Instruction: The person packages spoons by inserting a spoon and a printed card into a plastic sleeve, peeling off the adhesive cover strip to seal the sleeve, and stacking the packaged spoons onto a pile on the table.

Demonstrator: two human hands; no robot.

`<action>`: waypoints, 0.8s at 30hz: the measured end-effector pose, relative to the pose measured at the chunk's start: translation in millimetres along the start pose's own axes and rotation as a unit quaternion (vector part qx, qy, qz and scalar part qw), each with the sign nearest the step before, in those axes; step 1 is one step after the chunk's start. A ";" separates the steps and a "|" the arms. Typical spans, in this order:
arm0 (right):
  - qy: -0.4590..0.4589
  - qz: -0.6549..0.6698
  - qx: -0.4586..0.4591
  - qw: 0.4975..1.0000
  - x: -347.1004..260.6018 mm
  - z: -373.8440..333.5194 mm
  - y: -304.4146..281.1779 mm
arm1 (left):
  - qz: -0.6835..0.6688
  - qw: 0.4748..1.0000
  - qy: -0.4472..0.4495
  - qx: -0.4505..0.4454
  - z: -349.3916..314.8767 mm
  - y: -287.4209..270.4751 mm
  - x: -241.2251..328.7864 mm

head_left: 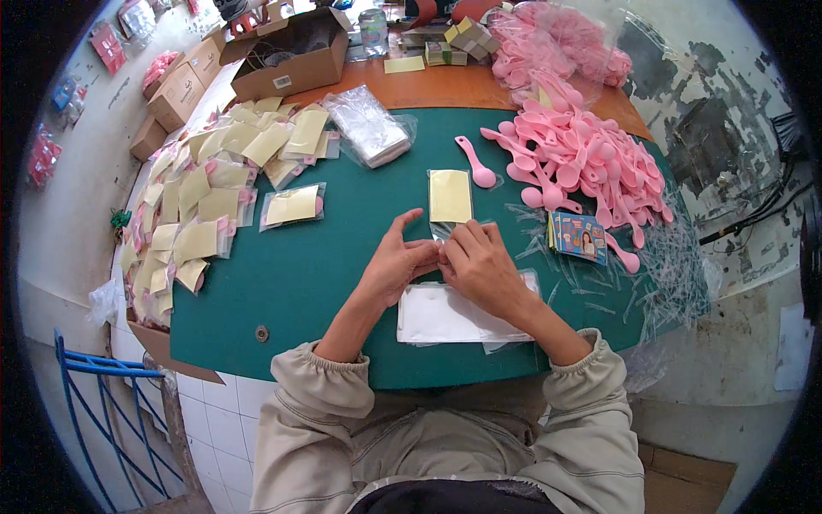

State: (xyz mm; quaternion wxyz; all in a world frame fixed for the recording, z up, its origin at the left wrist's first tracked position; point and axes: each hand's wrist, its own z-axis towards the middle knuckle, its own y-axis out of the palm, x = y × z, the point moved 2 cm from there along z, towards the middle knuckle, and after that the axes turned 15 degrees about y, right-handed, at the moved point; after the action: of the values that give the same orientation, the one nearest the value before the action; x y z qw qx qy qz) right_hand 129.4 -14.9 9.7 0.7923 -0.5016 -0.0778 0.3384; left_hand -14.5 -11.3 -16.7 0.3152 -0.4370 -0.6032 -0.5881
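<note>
On the green tabletop [317, 274], one clear plastic bag [440, 230] around one pale yellow rectangular card [450, 195] has its near end pinched in the right grip [485, 272] (the left grip's [396, 267] hold, I cannot tell). One pink plastic spoon [481, 174] lies near.

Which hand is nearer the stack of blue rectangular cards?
Right. The right hand is left of the stack of blue rectangular cards; the left hand is farther left.

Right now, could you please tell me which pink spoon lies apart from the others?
The pink spoon between the yellow card and the spoon heap: it touches no other, whereas heaped ones overlap.
</note>
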 end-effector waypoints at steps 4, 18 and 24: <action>0.002 0.072 -0.027 0.997 2.7 1.4 -1.0 | -0.003 1.000 0.022 0.012 1.0 -0.9 -0.4; 0.360 0.709 0.023 0.606 101.8 7.0 -35.1 | 0.053 0.998 0.025 -0.023 5.4 -6.8 9.1; 0.144 0.256 -0.106 0.950 51.0 -2.2 -11.5 | 0.036 0.999 0.016 -0.016 5.4 -0.5 8.6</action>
State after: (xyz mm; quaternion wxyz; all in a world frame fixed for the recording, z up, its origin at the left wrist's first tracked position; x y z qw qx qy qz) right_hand 174.4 11.8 7.3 0.6244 -0.6289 0.1328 0.4437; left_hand -17.9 -4.6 -9.8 0.3392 -0.4540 -0.5722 -0.5928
